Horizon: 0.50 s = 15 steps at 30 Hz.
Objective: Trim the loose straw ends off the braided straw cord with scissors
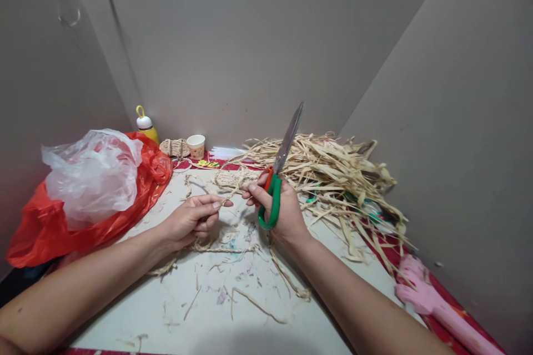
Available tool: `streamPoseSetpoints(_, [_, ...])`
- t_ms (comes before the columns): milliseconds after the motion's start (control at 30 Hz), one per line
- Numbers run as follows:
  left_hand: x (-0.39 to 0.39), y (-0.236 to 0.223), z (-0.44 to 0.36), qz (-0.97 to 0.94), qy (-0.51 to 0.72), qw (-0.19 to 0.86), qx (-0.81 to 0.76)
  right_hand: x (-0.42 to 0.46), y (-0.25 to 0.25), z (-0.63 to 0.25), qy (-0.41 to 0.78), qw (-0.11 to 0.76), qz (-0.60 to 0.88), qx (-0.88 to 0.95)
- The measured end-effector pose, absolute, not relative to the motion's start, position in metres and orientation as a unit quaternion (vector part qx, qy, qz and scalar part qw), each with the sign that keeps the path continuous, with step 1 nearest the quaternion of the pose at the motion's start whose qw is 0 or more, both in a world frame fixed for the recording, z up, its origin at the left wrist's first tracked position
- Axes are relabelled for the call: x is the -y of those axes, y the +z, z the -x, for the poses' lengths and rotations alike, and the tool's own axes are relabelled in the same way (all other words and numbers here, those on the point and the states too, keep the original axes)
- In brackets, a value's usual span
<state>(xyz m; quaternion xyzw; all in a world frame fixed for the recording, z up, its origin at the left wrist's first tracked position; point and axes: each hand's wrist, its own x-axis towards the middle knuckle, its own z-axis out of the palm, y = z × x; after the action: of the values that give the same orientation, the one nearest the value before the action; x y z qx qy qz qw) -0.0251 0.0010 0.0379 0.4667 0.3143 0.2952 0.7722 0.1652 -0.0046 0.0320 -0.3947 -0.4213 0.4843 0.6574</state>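
My left hand (192,218) is closed, thumb and forefinger pinching a twisted straw cord (235,191). My right hand (288,212) grips a pair of scissors (287,143) with green and orange handles, blades pointing up and together. Its thumb and fingertips also meet the cord's other end, so a short length spans between the hands. Behind them lies a flat woven straw piece (230,179), partly hidden. A braided strand (222,250) rests on the white board (166,310) below my hands, and another loose strand (291,283) trails under my right wrist.
A heap of dry straw (333,166) covers the back right. Red and clear plastic bags (95,177) bulge at the left. A yellow bottle (147,126), a straw bundle (174,147) and a paper cup (196,146) stand behind; a pink object (433,297) lies right. Grey walls enclose the table.
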Motion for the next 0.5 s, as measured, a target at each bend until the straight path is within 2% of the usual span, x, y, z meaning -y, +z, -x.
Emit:
streamPoseSetpoints(267, [-0.0001,0.0379,0.0217,-0.470,0.275,0.767,-0.339,0.0049,0.0272,-0.1642,0.494,0.631,0.405,0.440])
streamPoseSetpoints(500, [0.0025,0.0373,0.0166,-0.473,0.304,0.737,-0.375,0.0112,0.0315,-0.1628,0.438,0.611,0.428,0.502])
